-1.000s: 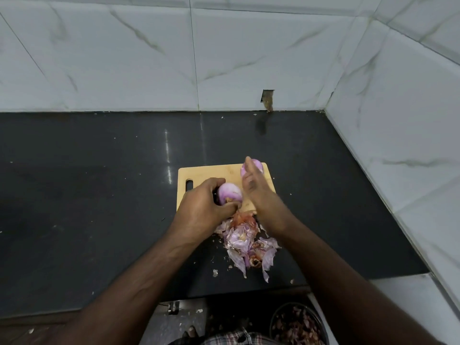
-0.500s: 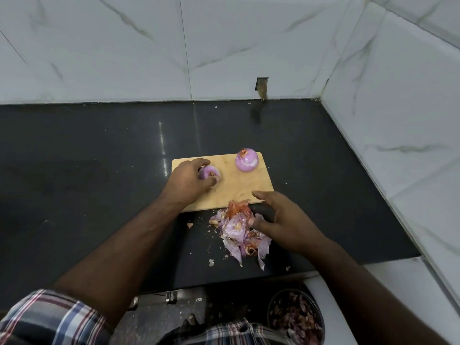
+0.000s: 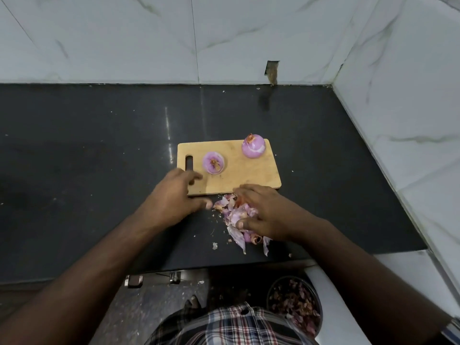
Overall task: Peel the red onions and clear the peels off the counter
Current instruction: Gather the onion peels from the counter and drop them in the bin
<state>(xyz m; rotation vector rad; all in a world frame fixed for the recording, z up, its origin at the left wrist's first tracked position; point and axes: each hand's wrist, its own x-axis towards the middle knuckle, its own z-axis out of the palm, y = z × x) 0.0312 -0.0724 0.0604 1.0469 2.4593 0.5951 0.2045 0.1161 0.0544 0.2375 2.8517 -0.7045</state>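
On the rectangular wooden cutting board (image 3: 239, 175) sit two peeled purple-red onions (image 3: 214, 162), while just below its near edge the right hand (image 3: 263, 210) curls around the pile of purple papery peels (image 3: 236, 215) and the left hand (image 3: 171, 195) hovers loosely spread, empty.

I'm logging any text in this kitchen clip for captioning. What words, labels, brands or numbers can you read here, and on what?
None: no readable text, label, brand or number shows in the head view.
The cutting board, both peeled onions, the black counter, the marble wall tiles and the bowl of peels bear no print.
The plaid shirt shows pattern only.
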